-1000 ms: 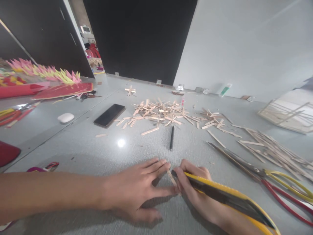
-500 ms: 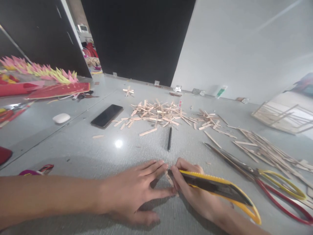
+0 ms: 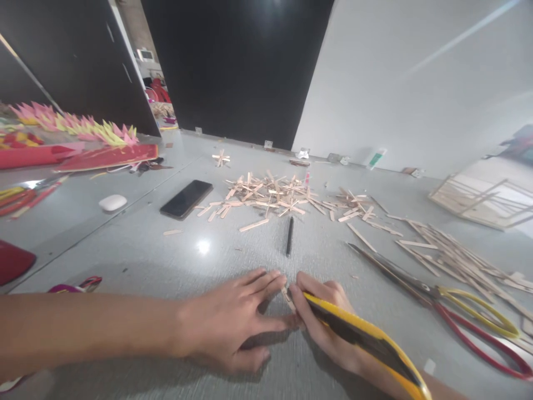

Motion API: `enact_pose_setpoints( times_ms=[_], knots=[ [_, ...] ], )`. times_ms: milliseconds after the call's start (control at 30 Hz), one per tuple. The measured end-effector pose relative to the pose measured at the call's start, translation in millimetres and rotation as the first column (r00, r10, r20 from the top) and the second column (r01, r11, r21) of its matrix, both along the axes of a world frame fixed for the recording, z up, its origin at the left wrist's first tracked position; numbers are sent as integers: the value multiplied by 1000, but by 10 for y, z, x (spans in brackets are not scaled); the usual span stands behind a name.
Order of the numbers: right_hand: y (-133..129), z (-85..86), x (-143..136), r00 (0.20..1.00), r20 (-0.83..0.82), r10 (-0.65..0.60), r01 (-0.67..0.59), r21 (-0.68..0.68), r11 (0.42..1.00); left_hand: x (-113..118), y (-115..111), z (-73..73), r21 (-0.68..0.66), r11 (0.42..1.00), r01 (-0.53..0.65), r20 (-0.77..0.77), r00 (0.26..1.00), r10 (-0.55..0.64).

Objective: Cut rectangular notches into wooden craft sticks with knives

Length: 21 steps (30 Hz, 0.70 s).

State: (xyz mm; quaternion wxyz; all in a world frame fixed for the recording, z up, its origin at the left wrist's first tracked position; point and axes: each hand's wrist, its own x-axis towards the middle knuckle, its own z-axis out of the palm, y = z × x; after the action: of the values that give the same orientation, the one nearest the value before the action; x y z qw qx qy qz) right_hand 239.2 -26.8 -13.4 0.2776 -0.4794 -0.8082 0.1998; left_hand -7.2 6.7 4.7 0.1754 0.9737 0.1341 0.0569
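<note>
My left hand (image 3: 245,316) lies palm down on the grey tabletop, fingers spread. Its fingertips press near the two ends of a short flat wooden stick (image 3: 288,300). My right hand (image 3: 325,316) is closed around a yellow-and-black utility knife (image 3: 362,333), gripped close to its front end beside that stick. The knife's blade tip is hidden by my fingers. Just beyond my hands lies a black pen (image 3: 290,236).
Cut wooden sticks (image 3: 266,194) are heaped ahead, with longer strips (image 3: 462,255) to the right. Large scissors (image 3: 433,291) lie right of my hands. A phone (image 3: 187,199), a white case (image 3: 112,203) and red paper pieces (image 3: 108,158) are on the left.
The knife's handle has swung downward and tilted in my right hand. My left hand stays at the stick, nearly unmoved. The view has shifted slightly.
</note>
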Motion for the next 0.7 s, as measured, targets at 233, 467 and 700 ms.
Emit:
enact_pose_setpoints(
  times_ms=[233, 467, 700],
  knots=[
    [14, -3, 23, 999, -1, 53, -53, 2, 999, 2, 4, 26, -17, 1000, -4, -5, 1000, 4],
    [-28, -23, 55, 998, 5, 58, -58, -7, 998, -5, 6, 15, 27, 1000, 7, -10, 1000, -6],
    [29, 22, 57, 999, -23, -50, 48, -74, 996, -9, -1, 15, 28, 1000, 13, -6, 1000, -13]
  ],
)
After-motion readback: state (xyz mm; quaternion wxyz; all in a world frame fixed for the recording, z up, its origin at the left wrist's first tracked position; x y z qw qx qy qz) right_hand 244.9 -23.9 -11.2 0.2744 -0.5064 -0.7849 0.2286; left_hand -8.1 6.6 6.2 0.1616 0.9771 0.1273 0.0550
